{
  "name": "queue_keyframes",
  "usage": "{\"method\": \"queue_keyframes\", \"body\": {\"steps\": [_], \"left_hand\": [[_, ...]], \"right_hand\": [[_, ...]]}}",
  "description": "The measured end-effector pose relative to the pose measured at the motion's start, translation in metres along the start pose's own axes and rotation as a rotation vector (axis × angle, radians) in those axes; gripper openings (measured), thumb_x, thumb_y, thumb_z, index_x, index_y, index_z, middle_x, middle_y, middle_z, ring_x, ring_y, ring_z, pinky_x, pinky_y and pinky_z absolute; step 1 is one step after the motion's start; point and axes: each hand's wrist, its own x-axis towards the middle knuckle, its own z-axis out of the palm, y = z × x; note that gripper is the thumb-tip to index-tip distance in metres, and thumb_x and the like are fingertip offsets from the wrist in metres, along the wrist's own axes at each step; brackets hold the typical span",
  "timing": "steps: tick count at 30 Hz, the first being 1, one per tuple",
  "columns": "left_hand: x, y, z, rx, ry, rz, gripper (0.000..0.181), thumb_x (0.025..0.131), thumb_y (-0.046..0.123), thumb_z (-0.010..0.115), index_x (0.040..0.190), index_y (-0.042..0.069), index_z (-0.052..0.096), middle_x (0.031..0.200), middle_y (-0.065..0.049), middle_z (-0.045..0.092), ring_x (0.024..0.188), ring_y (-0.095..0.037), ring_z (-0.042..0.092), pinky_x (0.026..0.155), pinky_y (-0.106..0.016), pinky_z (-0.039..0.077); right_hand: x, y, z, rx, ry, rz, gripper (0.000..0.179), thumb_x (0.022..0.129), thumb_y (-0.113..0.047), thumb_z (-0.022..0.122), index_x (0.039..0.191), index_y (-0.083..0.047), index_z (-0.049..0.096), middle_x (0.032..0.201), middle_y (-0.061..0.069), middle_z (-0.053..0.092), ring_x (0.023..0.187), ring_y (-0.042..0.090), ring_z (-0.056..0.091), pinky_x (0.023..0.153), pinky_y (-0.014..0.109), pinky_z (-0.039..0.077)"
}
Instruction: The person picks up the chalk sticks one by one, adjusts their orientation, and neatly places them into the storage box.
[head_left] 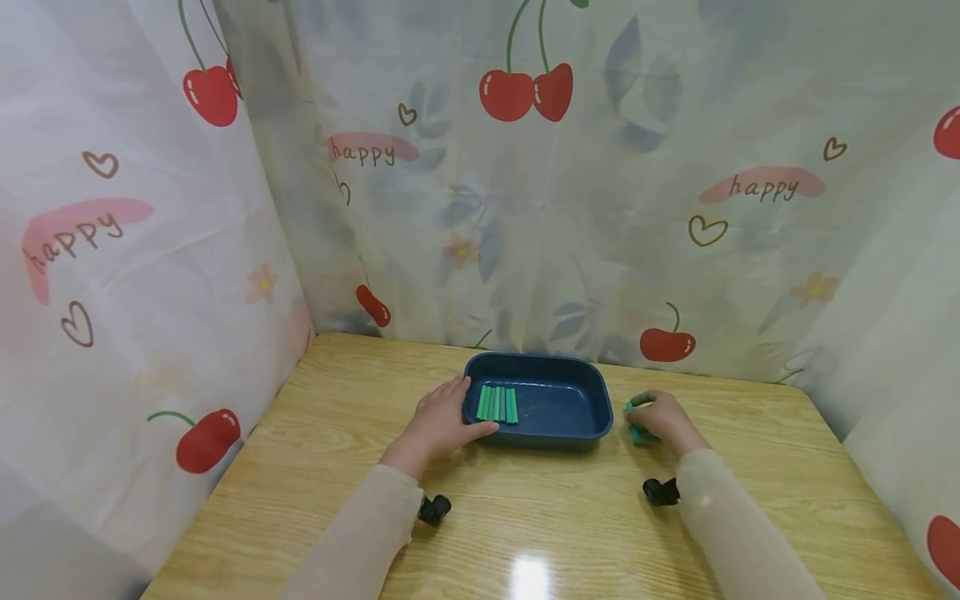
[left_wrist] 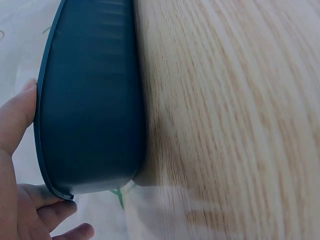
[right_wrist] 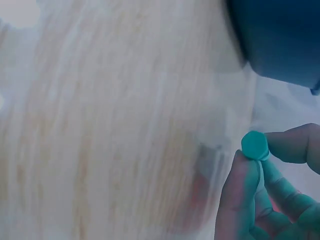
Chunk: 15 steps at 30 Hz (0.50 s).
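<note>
A dark blue rectangular tub [head_left: 562,442] stands on the table near the back. My left hand [head_left: 441,419] grips its left end, the thumb along the front rim and the fingers round the far corner. Inside, at the left, several green sticks [head_left: 497,405] lie side by side in a row. Just right of the tub, my right hand [head_left: 663,418] pinches a short green stick [right_wrist: 255,145] between thumb and fingers. One round end of it faces the right wrist camera; the fingers hide much of its length.
The wooden table [head_left: 540,517] reaches back to a printed curtain [head_left: 540,208] with cherries and hearts, which also hangs at both sides. Black wrist cameras [head_left: 434,509] stick out from both sleeves, low over the table.
</note>
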Motion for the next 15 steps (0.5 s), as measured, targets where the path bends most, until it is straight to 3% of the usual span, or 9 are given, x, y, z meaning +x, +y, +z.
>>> {"method": "queue_keyframes", "body": {"steps": [7, 15], "left_hand": [[0.000, -0.001, 0.001, 0.006, 0.002, 0.004, 0.104, 0.084, 0.070, 0.064, 0.159, 0.008, 0.027, 0.164, -0.010, 0.026, 0.150, -0.031, 0.023, 0.121, -0.053, 0.016], [0.001, -0.002, 0.003, 0.002, -0.004, -0.006, 0.103, 0.085, 0.068, 0.065, 0.159, 0.009, 0.026, 0.164, -0.009, 0.025, 0.151, -0.030, 0.022, 0.121, -0.052, 0.015]], "right_hand": [[-0.012, -0.004, -0.006, 0.178, -0.047, 0.003, 0.041, 0.096, -0.006, 0.061, 0.130, 0.009, 0.047, 0.104, 0.014, 0.059, 0.077, 0.020, 0.060, 0.069, 0.033, 0.057], [-0.023, -0.016, -0.014, 0.212, -0.068, -0.041, 0.052, 0.097, -0.013, 0.062, 0.140, 0.008, 0.042, 0.110, 0.013, 0.060, 0.084, 0.017, 0.065, 0.074, 0.033, 0.059]]}}
